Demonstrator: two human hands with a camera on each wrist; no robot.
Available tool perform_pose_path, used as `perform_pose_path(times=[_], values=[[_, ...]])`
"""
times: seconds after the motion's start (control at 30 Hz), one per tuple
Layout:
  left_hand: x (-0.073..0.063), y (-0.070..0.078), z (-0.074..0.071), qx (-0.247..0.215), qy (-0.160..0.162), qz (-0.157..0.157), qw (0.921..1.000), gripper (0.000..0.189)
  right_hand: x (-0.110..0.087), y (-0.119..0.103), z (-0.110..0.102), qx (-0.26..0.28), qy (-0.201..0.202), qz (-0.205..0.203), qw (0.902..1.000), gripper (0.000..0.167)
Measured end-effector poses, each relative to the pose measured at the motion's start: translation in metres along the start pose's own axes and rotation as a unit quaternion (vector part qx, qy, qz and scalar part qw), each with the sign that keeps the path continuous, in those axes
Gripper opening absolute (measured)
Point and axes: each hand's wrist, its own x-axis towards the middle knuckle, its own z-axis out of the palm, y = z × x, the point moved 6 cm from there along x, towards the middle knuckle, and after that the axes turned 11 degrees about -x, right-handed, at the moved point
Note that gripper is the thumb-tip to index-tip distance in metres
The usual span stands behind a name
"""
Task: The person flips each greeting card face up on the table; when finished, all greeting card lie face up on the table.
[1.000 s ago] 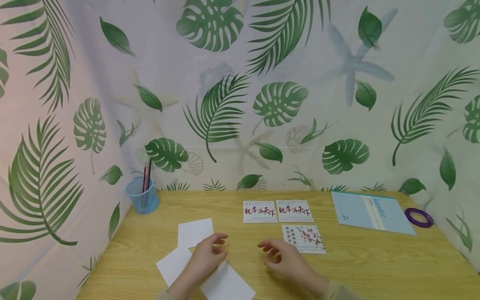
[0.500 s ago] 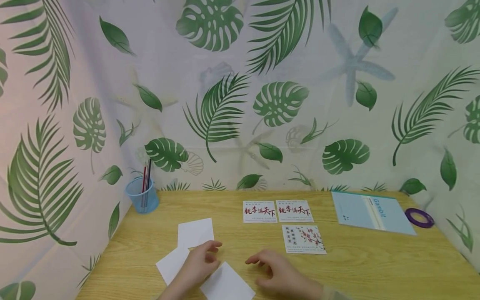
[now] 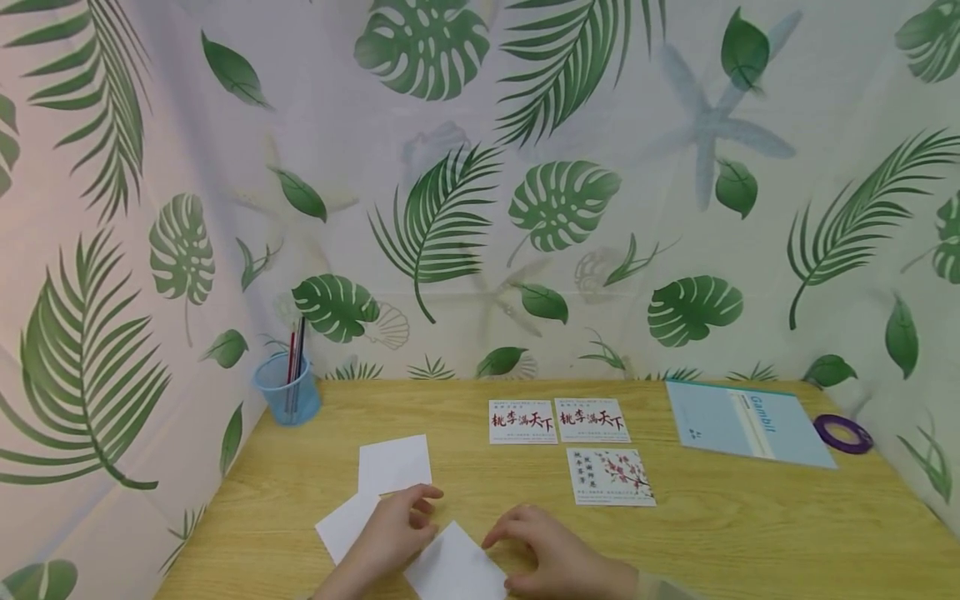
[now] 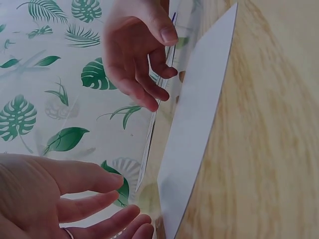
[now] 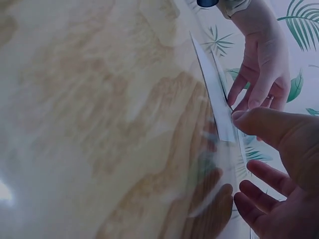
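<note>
A blank white card (image 3: 457,567) lies at an angle on the table between my hands. My right hand (image 3: 558,554) is at its right edge, thumb and fingers parted. In the right wrist view the thumb (image 5: 271,124) is close to the card (image 5: 215,94); whether it touches cannot be told. My left hand (image 3: 397,529) hovers at the card's left side with loosely bent fingers and holds nothing. Two more white cards, one farther back (image 3: 393,464) and one partly under the left forearm (image 3: 347,525), lie to the left.
Two cards with red lettering, left (image 3: 522,422) and right (image 3: 592,420), lie above a blossom card (image 3: 611,477). A blue notebook (image 3: 750,423) and a purple tape roll (image 3: 843,434) are at the right. A blue mesh pen cup (image 3: 288,390) stands back left.
My right hand has moved left and nearer, from beside the blossom card to the white card's edge. My left hand has drawn back slightly. The cards have stayed in place.
</note>
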Motion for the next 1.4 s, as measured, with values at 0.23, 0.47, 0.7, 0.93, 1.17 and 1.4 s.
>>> perform_pose_path(times=[0.23, 0.47, 0.7, 0.93, 1.17, 1.4], values=[[-0.004, 0.001, 0.000, 0.028, -0.008, -0.003, 0.9996, 0.036, 0.000, -0.003, 0.001, -0.042, 0.003, -0.055, 0.9976, 0.031], [-0.007, 0.001, -0.002, 0.063, -0.015, -0.004, 0.9979, 0.033, -0.001, -0.003, 0.001, -0.069, -0.010, -0.088, 0.9936, 0.023], [-0.008, -0.004, 0.000, 0.072, -0.019, -0.004, 0.9972, 0.033, -0.004, -0.009, 0.001, -0.167, 0.013, -0.174, 0.9703, 0.024], [-0.009, -0.002, -0.001, 0.053, -0.022, -0.007, 0.9983, 0.033, -0.006, -0.017, -0.003, -0.238, 0.047, -0.250, 0.9374, 0.027], [-0.010, -0.002, 0.000, 0.034, -0.029, -0.014, 0.9989, 0.036, -0.006, -0.016, 0.000, -0.233, 0.006, -0.239, 0.9425, 0.029], [-0.009, -0.002, 0.001, 0.020, -0.035, -0.026, 0.9988, 0.042, -0.005, -0.017, 0.000, -0.240, -0.010, -0.236, 0.9415, 0.029]])
